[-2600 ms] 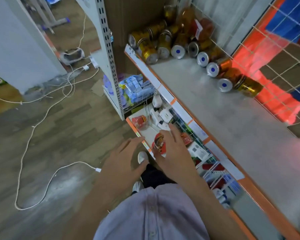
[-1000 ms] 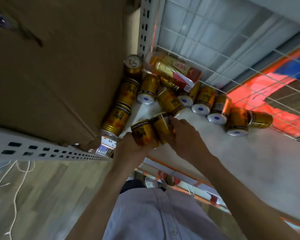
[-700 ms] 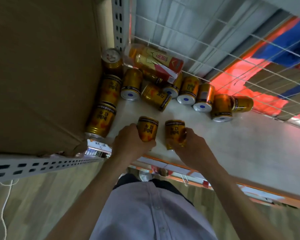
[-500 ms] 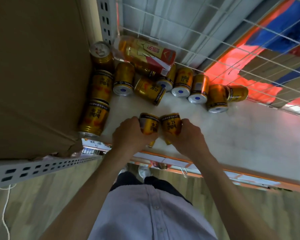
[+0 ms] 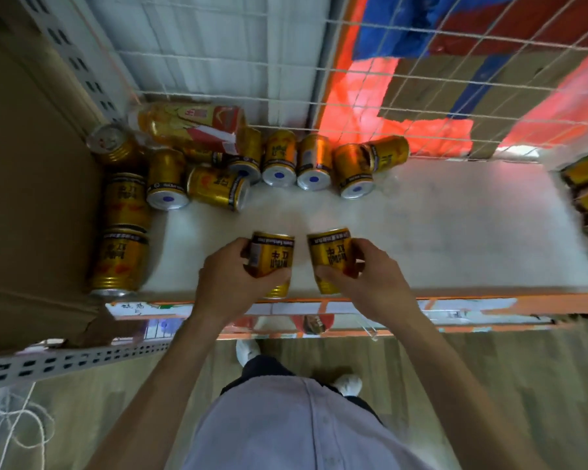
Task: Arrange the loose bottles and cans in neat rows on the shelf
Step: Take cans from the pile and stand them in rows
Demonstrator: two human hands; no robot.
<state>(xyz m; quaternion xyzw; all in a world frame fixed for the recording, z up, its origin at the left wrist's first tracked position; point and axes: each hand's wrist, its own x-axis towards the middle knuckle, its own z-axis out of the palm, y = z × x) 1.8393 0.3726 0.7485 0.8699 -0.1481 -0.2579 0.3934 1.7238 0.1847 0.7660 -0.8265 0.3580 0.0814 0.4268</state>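
The left hand (image 5: 231, 283) grips the left can (image 5: 274, 257) and the right hand (image 5: 364, 279) the right can (image 5: 331, 254), side by side just apart at the shelf (image 5: 438, 232) front, probably to start a row, while toppled cans (image 5: 314, 164) and a bottle (image 5: 190, 125) lie behind.

The left gold can (image 5: 273, 262), gripped by the left hand (image 5: 231, 283), and the right gold can (image 5: 331, 257), gripped by the right hand (image 5: 370, 276), are side by side at the near edge of the white shelf (image 5: 438, 232), slightly apart. At the far left, loose gold cans (image 5: 280, 157) lie tumbled (several show silver ends), with an orange bottle (image 5: 190, 125) lying over them.
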